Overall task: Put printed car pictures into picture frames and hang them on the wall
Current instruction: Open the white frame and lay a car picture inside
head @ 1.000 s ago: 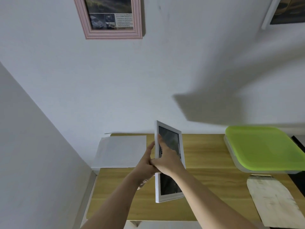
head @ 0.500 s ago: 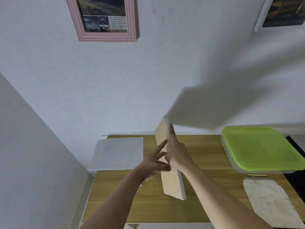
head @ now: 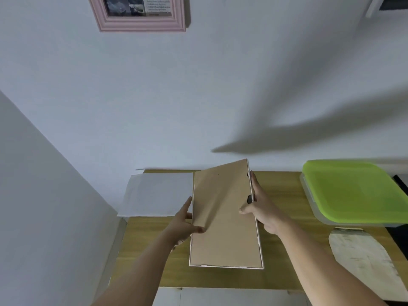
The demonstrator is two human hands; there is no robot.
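**A:** Where is the picture frame (head: 225, 217) found?

**B:** It is held above the wooden table (head: 284, 257), near the middle, with its brown backing board turned towards the camera and its white rim seen along the right and near edges. The far end is raised, so the frame is tilted rather than laid flat (whether the near edge touches the table cannot be told).

**A:** How is it gripped?

**B:** The left edge is pinched by the left hand (head: 184, 224), thumb on the backing and fingers (head: 186, 204) stretched up along the rim. The right edge is clasped by the right hand (head: 263, 208), thumb laid on the backing, fingers kept together and extended along the rim beside a small black clip.

**A:** What else is seen?

**B:** A white sheet of paper (head: 159, 195) is laid at the far left of the table, just beside the frame. A container with a green lid (head: 353, 193) is set at the far right, and a worn pale board (head: 364, 261) lies near it. A pink frame (head: 141, 21) with a print is hung on the wall (head: 154, 96) above.
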